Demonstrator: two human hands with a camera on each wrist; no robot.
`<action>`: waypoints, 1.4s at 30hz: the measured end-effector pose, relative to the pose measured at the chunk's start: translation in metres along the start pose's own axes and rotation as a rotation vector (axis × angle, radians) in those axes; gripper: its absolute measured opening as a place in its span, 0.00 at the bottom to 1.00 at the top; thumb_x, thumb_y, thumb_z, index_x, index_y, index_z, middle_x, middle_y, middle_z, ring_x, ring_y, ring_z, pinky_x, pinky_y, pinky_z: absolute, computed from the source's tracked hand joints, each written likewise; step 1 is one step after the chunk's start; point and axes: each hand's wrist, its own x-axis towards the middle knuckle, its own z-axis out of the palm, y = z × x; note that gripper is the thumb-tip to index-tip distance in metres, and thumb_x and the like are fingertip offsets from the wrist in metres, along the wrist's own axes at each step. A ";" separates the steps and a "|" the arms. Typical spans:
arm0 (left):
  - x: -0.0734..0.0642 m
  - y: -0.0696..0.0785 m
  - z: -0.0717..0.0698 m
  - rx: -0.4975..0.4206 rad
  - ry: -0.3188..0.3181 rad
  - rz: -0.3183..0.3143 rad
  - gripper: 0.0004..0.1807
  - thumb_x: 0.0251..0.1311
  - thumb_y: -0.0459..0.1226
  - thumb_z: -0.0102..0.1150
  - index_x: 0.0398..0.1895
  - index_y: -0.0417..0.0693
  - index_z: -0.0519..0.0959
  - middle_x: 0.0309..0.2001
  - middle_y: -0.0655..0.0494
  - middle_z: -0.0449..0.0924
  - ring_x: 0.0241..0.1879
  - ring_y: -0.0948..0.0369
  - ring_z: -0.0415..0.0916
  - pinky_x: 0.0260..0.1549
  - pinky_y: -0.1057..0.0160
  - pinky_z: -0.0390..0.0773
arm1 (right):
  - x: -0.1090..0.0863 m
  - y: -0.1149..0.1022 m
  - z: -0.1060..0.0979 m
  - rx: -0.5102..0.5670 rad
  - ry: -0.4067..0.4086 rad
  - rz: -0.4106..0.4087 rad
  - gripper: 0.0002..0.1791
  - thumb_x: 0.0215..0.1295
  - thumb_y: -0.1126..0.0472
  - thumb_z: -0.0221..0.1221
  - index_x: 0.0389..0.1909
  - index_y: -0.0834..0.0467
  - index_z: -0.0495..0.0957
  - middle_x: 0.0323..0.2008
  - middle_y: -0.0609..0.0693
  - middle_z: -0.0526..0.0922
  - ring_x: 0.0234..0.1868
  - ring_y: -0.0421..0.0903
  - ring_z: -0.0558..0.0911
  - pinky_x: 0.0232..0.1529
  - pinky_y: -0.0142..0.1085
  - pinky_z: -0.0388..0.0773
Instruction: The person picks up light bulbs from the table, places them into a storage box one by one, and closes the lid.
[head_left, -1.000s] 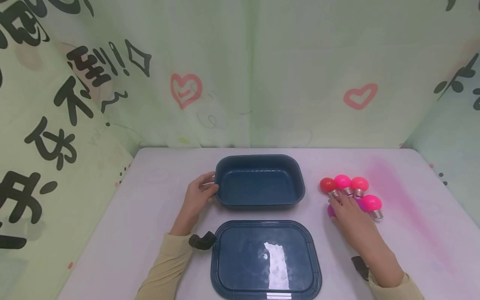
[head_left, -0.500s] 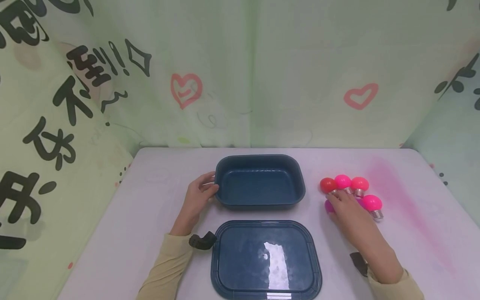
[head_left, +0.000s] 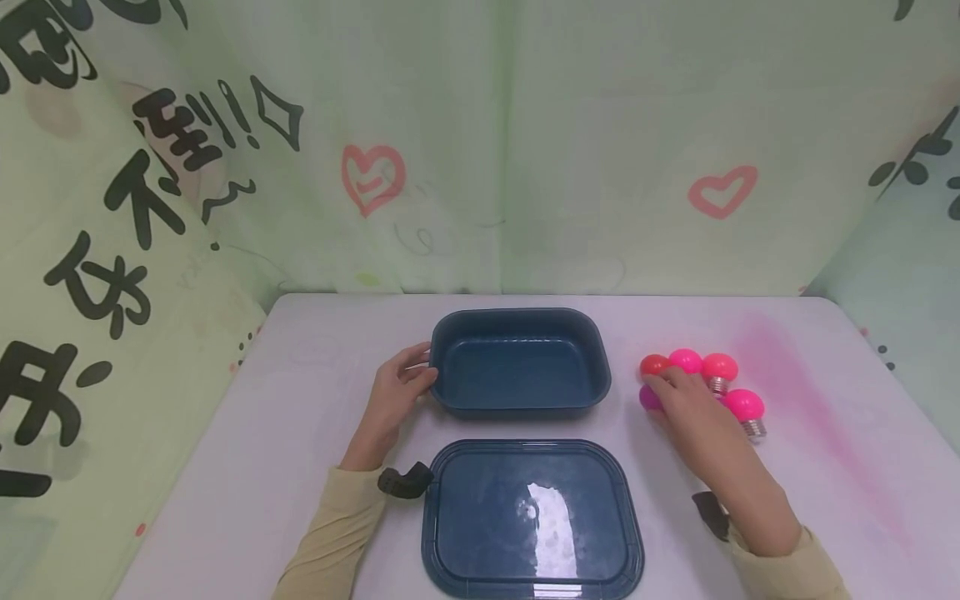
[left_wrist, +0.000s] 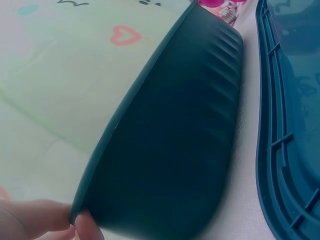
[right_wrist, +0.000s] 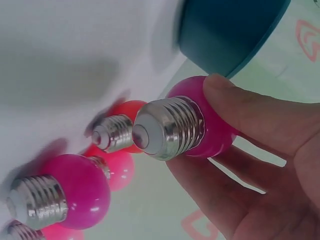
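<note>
In the head view my right hand point(head_left: 701, 425) pinches a purple light bulb point(head_left: 649, 397) between thumb and fingers. The right wrist view shows this bulb point(right_wrist: 197, 120) raised off the table, its silver screw base facing the camera. Another purple bulb point(right_wrist: 82, 187) lies below it, covered by my hand in the head view. Around the hand lie a red bulb point(head_left: 653, 364), a bright pink bulb point(head_left: 686, 360), a coral bulb point(head_left: 721, 366) and a pink bulb point(head_left: 745, 405). My left hand point(head_left: 393, 402) grips the left end of a dark blue rectangular container point(head_left: 521, 375), thumb and finger at its rim point(left_wrist: 112, 131).
A dark blue lid point(head_left: 487, 517) lies flat in front of the container, reflecting light. Both rest on a whitish table point(head_left: 322, 350) with a pink stain at right. Pale green cloth point(head_left: 600, 167) with drawn hearts and lettering hangs behind and at the sides.
My right hand has taken hold of the purple bulb and moved it slightly up and left, over the red bulb's base. My left hand and the container stay put.
</note>
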 end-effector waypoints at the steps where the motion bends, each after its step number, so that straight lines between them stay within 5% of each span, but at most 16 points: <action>1: 0.000 0.000 0.000 0.001 -0.001 0.001 0.27 0.64 0.26 0.57 0.68 0.40 0.70 0.61 0.39 0.74 0.55 0.51 0.75 0.43 0.69 0.79 | 0.001 -0.001 -0.001 0.001 0.002 0.000 0.33 0.45 0.67 0.76 0.55 0.68 0.77 0.51 0.67 0.77 0.55 0.66 0.76 0.46 0.56 0.82; 16: 0.003 -0.003 -0.001 -0.015 -0.005 0.013 0.27 0.64 0.27 0.58 0.68 0.40 0.70 0.61 0.39 0.74 0.55 0.52 0.75 0.42 0.69 0.79 | 0.014 -0.020 -0.015 0.053 0.001 0.009 0.33 0.50 0.66 0.74 0.58 0.66 0.76 0.51 0.65 0.79 0.53 0.65 0.79 0.46 0.55 0.82; 42: 0.003 -0.004 0.001 -0.024 0.016 0.008 0.27 0.64 0.27 0.59 0.67 0.40 0.71 0.61 0.39 0.74 0.55 0.52 0.74 0.39 0.73 0.77 | 0.048 -0.056 -0.019 0.086 0.092 -0.121 0.32 0.54 0.65 0.72 0.60 0.66 0.74 0.52 0.63 0.78 0.53 0.61 0.78 0.46 0.49 0.83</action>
